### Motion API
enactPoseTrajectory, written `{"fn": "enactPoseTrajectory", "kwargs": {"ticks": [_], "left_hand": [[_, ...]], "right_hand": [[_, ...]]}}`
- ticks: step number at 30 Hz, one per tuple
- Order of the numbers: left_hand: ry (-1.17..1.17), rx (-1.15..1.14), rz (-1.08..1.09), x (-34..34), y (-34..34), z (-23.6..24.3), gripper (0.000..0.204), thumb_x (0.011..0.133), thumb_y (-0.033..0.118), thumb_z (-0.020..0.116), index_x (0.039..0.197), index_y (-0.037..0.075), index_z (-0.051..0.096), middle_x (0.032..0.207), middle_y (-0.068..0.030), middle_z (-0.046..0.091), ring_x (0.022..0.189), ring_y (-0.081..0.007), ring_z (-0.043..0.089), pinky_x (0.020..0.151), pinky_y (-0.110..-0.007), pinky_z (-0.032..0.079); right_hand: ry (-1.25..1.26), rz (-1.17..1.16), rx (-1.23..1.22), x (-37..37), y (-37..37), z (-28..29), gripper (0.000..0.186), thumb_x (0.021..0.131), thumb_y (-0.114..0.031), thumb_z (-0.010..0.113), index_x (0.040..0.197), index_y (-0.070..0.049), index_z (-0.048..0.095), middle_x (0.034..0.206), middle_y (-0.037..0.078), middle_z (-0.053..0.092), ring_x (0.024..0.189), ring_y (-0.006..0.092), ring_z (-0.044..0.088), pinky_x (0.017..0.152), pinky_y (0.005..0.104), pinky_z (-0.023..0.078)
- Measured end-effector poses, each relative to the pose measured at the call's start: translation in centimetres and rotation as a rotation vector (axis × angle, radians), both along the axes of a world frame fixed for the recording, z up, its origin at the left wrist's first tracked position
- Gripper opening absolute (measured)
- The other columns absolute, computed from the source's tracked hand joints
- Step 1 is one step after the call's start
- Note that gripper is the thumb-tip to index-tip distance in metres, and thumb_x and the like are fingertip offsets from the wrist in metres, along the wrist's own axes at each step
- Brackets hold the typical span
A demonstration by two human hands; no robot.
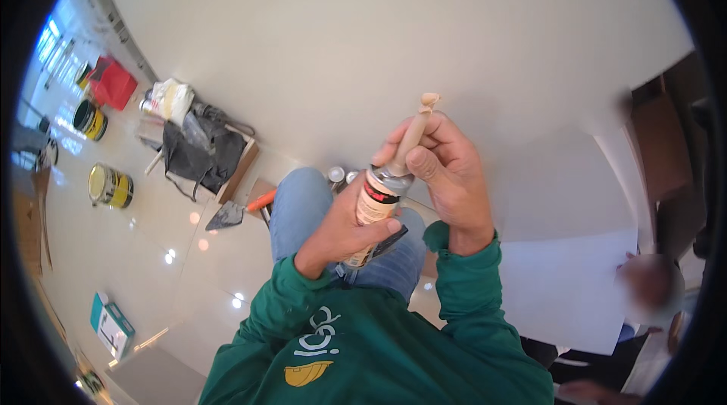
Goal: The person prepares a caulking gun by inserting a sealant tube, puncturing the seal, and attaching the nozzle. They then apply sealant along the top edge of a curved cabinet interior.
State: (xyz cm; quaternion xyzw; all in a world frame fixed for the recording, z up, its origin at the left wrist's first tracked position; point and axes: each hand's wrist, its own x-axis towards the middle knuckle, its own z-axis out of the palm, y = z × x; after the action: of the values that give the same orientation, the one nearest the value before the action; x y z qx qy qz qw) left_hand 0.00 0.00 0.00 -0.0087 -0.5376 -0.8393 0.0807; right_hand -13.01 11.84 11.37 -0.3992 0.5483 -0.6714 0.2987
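In front of my knees I hold a sealant cartridge (pixel 376 200) tilted upward, with a pale label and a dark band. My left hand (pixel 344 227) wraps around its body. A dark flat piece (pixel 391 241) shows beside the left thumb; its kind is unclear. My right hand (pixel 463 181) is closed around the beige nozzle (pixel 411 143), thumb on the near side and fingers behind. A lump of beige paste (pixel 430 100) sits at the nozzle's tip, above the right fingers.
A trowel (pixel 227 214) with an orange handle lies left of my knee. Beyond it stand a wooden box (pixel 241 170) with a black bag (pixel 201 149), paint cans (pixel 110 187) and a red container (pixel 113 83). At right are a white sheet (pixel 564 291) and another person (pixel 650 284).
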Motion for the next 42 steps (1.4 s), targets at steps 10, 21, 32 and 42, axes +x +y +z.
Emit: {"fn": "enactPoseTrajectory", "kwargs": {"ticks": [10, 21, 32, 42], "left_hand": [[0.014, -0.005, 0.283, 2.9, -0.1, -0.4, 0.067, 0.09, 0.027, 0.079, 0.141, -0.003, 0.047, 0.106, -0.0127, 0.065, 0.096, -0.023, 0.067, 0.089, -0.038, 0.055], [0.0, -0.094, 0.506, 4.2, -0.9, -1.3, 0.073, 0.092, 0.037, 0.077, 0.142, -0.005, 0.043, 0.098, -0.0148, 0.061, 0.088, -0.0232, 0.064, 0.084, -0.037, 0.052], [0.001, 0.233, 0.383, 5.2, -2.7, -4.3, 0.072, 0.106, 0.06, 0.053, 0.15, 0.004, 0.047, 0.131, -0.0163, 0.066, 0.116, -0.0287, 0.068, 0.102, -0.045, 0.056], [0.035, 0.099, 0.291, 6.3, -1.8, -0.4, 0.077, 0.103, 0.064, 0.058, 0.146, 0.001, 0.051, 0.128, -0.0173, 0.067, 0.119, -0.0286, 0.067, 0.105, -0.046, 0.054]], "right_hand": [[0.556, -1.033, -0.257, -0.9, 19.1, 12.6, 0.025, 0.102, -0.016, 0.07, 0.122, 0.0, 0.067, 0.098, 0.006, 0.067, 0.085, 0.0144, 0.068, 0.074, 0.0319, 0.055], [0.743, -0.917, 0.815, -31.2, 23.7, 20.5, 0.028, 0.095, -0.025, 0.067, 0.104, 0.0, 0.075, 0.094, 0.015, 0.077, 0.087, 0.0271, 0.071, 0.078, 0.0412, 0.055], [1.937, -0.832, 1.128, -36.9, 31.8, 15.2, 0.037, 0.108, -0.017, 0.047, 0.135, -0.007, 0.069, 0.135, 0.019, 0.07, 0.124, 0.0358, 0.067, 0.108, 0.0467, 0.053], [1.105, -1.212, 0.349, -5.7, 21.2, 11.3, 0.03, 0.11, -0.024, 0.059, 0.123, 0.001, 0.07, 0.116, 0.012, 0.071, 0.105, 0.0198, 0.065, 0.096, 0.0334, 0.05]]}}
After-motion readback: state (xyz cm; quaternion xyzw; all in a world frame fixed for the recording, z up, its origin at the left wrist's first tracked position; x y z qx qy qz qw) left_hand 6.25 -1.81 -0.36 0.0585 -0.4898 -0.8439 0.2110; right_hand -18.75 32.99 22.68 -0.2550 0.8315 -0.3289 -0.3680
